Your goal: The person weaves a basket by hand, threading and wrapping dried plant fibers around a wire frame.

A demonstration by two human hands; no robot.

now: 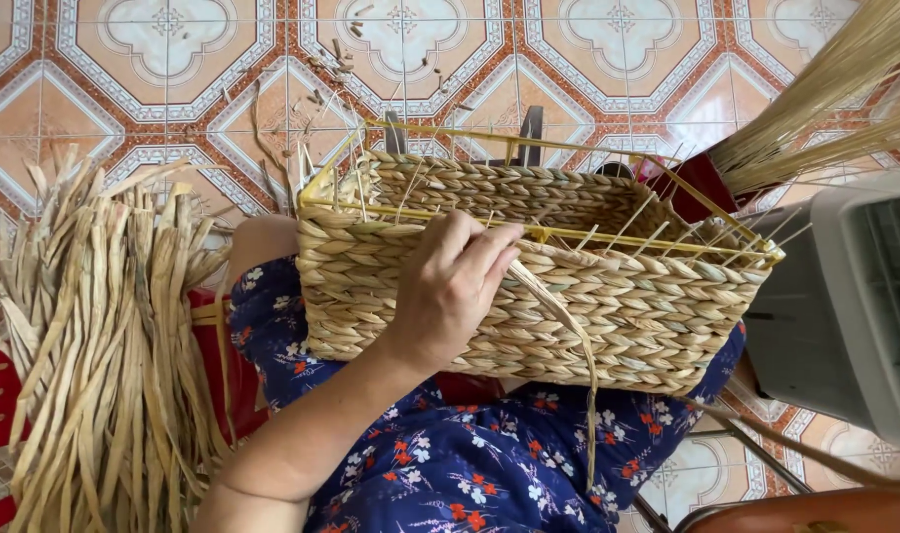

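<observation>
One hand only in my view: the left hand [450, 286] lies on the woven basket [608, 306] in the lap, fingers curled, pinching a loose fibre strand [566, 326] at the yellow wire rim [608, 237]. Mid-weave, I'd say; next, tuck it between the uprights.

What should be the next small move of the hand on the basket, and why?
Probably the left hand should pull the loose straw strand snug and tuck it between the thin upright stakes at the basket rim. The strand hangs free from the fingers down the woven side, and the top edge under the yellow frame looks unfinished.
</observation>
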